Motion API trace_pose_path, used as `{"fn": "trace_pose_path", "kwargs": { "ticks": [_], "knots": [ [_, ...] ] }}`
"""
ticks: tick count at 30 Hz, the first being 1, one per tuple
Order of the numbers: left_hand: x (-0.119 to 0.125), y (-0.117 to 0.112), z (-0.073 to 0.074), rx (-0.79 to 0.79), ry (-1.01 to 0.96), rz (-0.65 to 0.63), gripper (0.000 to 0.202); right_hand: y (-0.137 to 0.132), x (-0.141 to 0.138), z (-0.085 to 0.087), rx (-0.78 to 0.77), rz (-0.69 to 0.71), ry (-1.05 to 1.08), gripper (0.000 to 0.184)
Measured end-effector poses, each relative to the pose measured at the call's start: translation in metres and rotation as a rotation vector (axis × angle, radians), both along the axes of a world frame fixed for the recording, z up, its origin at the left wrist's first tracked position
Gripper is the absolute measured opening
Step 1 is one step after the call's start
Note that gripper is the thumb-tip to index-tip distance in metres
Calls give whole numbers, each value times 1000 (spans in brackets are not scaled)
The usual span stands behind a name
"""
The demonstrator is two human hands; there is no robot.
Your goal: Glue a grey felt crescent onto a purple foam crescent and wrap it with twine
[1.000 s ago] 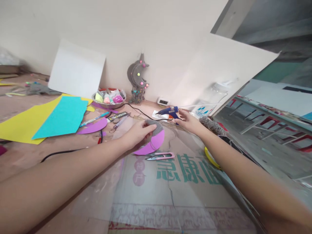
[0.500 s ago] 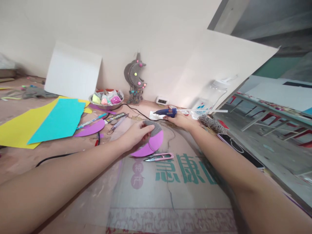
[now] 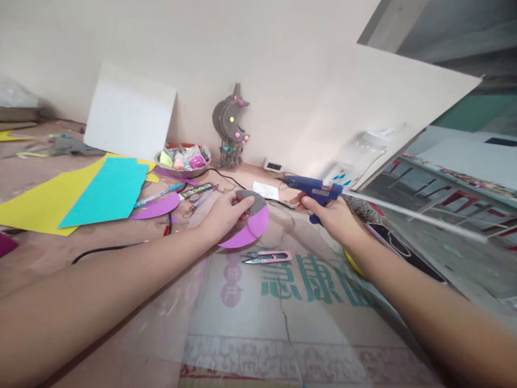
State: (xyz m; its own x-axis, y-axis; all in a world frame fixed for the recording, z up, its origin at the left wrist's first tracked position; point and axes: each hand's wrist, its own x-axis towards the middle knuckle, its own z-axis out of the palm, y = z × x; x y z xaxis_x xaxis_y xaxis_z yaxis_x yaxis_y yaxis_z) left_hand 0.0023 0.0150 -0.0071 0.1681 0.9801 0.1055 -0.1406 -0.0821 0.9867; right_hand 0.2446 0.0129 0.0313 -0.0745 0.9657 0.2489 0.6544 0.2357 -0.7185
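My left hand (image 3: 231, 214) pinches a purple crescent-shaped paper cutout (image 3: 256, 225), its upper end wrapped in grey yarn (image 3: 257, 202). A loose strand of the yarn trails from it. My right hand (image 3: 329, 213) is closed round the handle of a blue glue gun (image 3: 313, 188), raised above the table with its nozzle pointing left. A long white glue stick (image 3: 412, 213) sticks out of its back end. Just below the cutout lies a pair of pink-handled thread snips (image 3: 269, 257), on the clear plastic sheet.
Yellow paper (image 3: 36, 202) and turquoise paper (image 3: 105, 188) lie on the left. A metal bowl (image 3: 183, 171) holds packets of coloured clay. Against the wall stand a decorated grey moon (image 3: 231, 121), a white board (image 3: 131, 110) and a bottle (image 3: 363, 153). A phone (image 3: 404, 253) lies right.
My right hand has lifted the glue gun off its spot near the white paper and brought it nearer. My left hand keeps hold of the purple cutout; the view has shifted slightly.
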Motion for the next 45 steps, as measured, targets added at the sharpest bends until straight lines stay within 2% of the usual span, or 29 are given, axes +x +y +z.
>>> {"fn": "trace_pose_path", "kwargs": {
  "ticks": [3, 7, 11, 16, 24, 30, 45],
  "knots": [
    [0, 2, -4, 17, 8, -31, 25, -27, -6, -11, -18, 47, -19, 35],
    [0, 2, -7, 83, 75, -53, 26, -40, -11, -23, -32, 100, -18, 32],
    [-1, 3, -7, 110, 152, -35, 25, -42, -11, -26, -61, 114, -131, 32],
    [0, 2, -7, 88, 133, -33, 23, -46, -15, -26, -123, 85, -168, 30],
    [0, 0, -6, 134, 183, -32, 25, -46, -25, -27, -138, 93, -122, 27],
    [1, -3, -1, 160, 223, -29, 27, -45, -26, -31, -108, 156, -101, 25],
    [1, -5, -2, 101, 216, -42, 27, -49, -30, -30, -170, 103, -22, 23]
  ]
}}
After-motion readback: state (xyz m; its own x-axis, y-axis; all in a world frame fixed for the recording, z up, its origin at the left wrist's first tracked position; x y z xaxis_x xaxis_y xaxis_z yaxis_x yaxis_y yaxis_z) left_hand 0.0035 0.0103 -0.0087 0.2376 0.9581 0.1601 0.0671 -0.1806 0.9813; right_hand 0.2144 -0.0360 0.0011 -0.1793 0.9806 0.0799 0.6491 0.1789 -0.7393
